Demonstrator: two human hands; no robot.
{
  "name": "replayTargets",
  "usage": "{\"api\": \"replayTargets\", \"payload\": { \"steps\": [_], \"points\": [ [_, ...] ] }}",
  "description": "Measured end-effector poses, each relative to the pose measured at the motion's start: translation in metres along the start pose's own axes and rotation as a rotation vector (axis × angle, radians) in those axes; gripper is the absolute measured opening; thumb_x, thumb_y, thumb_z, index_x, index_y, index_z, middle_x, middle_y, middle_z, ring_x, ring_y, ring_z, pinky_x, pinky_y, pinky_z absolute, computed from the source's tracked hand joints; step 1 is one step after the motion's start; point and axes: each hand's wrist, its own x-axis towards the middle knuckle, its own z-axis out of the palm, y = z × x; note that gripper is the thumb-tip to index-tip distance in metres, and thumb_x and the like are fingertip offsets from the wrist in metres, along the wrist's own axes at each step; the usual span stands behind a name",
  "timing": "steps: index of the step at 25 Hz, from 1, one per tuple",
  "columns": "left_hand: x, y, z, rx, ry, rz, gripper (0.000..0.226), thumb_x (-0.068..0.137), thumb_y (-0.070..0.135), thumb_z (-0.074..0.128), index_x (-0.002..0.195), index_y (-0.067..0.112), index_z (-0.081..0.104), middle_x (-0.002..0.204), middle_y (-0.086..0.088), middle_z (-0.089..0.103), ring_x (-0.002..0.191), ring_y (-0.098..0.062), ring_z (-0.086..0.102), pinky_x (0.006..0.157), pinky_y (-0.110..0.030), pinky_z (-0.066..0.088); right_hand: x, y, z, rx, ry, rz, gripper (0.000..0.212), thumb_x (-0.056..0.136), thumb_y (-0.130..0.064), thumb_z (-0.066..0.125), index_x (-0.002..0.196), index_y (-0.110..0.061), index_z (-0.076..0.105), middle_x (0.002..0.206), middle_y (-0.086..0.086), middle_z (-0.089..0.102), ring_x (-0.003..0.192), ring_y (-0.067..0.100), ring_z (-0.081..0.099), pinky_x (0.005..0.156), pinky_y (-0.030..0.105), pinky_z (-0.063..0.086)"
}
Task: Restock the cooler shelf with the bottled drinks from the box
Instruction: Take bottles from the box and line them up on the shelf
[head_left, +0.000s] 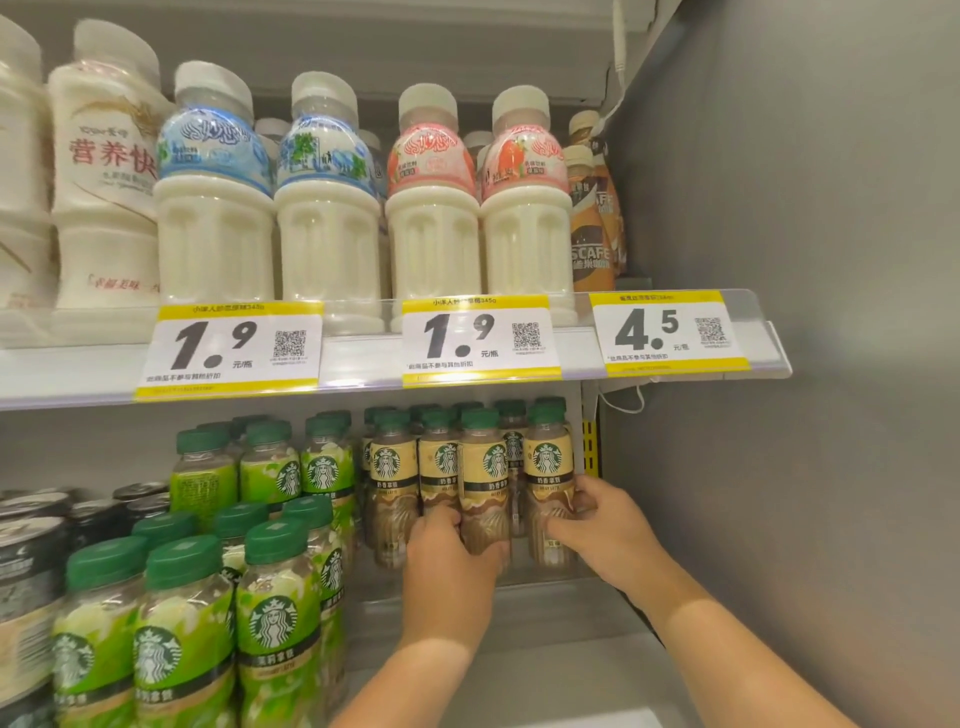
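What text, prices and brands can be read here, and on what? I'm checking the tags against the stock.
"1.9": left price tag, under the blue-label milk bottles.
"1.9": middle price tag, under the pink-label milk bottles.
"4.5": right price tag, under the brown coffee bottles, which read "SCAFE".
"营养快": white bottle.
Starbucks siren logo: green-capped bottles below.
Small print and QR captions are too blurred.

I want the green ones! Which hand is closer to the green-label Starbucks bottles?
Left. The left hand grips a beige latte bottle just beside the green-label Starbucks bottles; the right hand is farther right.
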Motion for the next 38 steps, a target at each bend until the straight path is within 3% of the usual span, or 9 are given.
{"api": "replayTargets", "payload": {
  "steps": [3,5,9,12,15,19,24,38],
  "points": [
    [0.004,0.002,0.008,0.029,0.013,0.024,0.041,0.077,0.027,0.083,0.097,0.025,0.047,0.097,0.006,0.05,0.085,-0.011,0.049,0.07,-0.023,0.037,0.002,0.003,0.0,0.013,0.042,0.033,0.04,0.066,-0.024,0.084,0.098,-0.03,0.061,0.099,-0.002,0.069,0.09,0.013,0.068,0.081,0.031,0.057],
    [0.006,0.001,0.014,0.048,0.028,0.035,0.038,0.078,0.028,0.083,0.093,0.023,0.049,0.093,0.004,0.053,0.081,-0.013,0.051,0.069,-0.026,0.039,0.002,0.006,0.0,0.018,0.036,0.039,0.035,0.07,-0.024,0.084,0.098,-0.026,0.063,0.103,-0.002,0.068,0.093,0.011,0.066,0.081,0.025,0.054],
    [0.014,-0.004,0.02,0.094,0.052,0.052,0.036,0.078,0.029,0.082,0.101,0.01,0.062,0.085,0.005,0.053,0.082,-0.019,0.056,0.069,-0.028,0.044,0.003,0.01,0.002,0.038,0.004,0.026,0.035,0.077,-0.029,0.081,0.109,-0.025,0.069,0.104,-0.003,0.069,0.097,0.012,0.066,0.089,0.03,0.055],
    [0.02,-0.007,0.02,0.166,0.061,0.087,0.039,0.08,0.031,0.08,0.107,0.008,0.064,0.089,0.002,0.055,0.08,-0.016,0.052,0.069,-0.025,0.041,0.004,0.011,0.004,0.01,-0.014,-0.024,0.019,0.082,-0.026,0.078,0.097,-0.036,0.071,0.095,-0.006,0.073,0.087,0.007,0.069,0.08,0.023,0.057],
    [0.021,-0.008,0.02,0.218,0.061,0.092,0.036,0.081,0.033,0.079,0.105,0.011,0.064,0.09,0.001,0.057,0.083,-0.02,0.058,0.067,-0.027,0.043,0.006,0.012,0.007,0.008,0.001,-0.055,0.023,0.083,-0.02,0.077,0.084,-0.041,0.068,0.083,-0.014,0.074,0.08,-0.002,0.07,0.07,0.013,0.054],
    [0.021,-0.006,0.019,0.292,0.056,0.118,0.029,0.081,0.036,0.078,0.09,0.017,0.058,0.083,0.005,0.053,0.077,-0.022,0.059,0.063,-0.031,0.046,0.006,0.014,0.009,-0.006,-0.01,-0.078,0.021,0.087,-0.017,0.073,0.103,-0.03,0.073,0.088,-0.013,0.075,0.084,-0.002,0.07,0.079,0.018,0.056],
    [0.023,-0.008,0.018,0.333,0.059,0.124,0.038,0.082,0.043,0.075,0.104,0.015,0.06,0.094,0.003,0.055,0.088,-0.023,0.063,0.066,-0.029,0.043,0.006,0.013,0.01,-0.054,-0.027,-0.099,0.022,0.088,-0.018,0.071,0.109,-0.027,0.073,0.089,-0.016,0.075,0.085,-0.005,0.069,0.08,0.017,0.054],
    [0.025,-0.014,0.005,0.355,0.038,0.115,0.043,0.081,0.045,0.075,0.107,0.013,0.061,0.108,-0.002,0.061,0.093,-0.023,0.063,0.071,-0.032,0.05,0.002,0.006,0.017,-0.116,-0.038,-0.11,0.022,0.089,-0.022,0.07,0.111,-0.024,0.074,0.094,-0.011,0.077,0.087,0.0,0.07,0.085,0.026,0.057]
  ]
}}
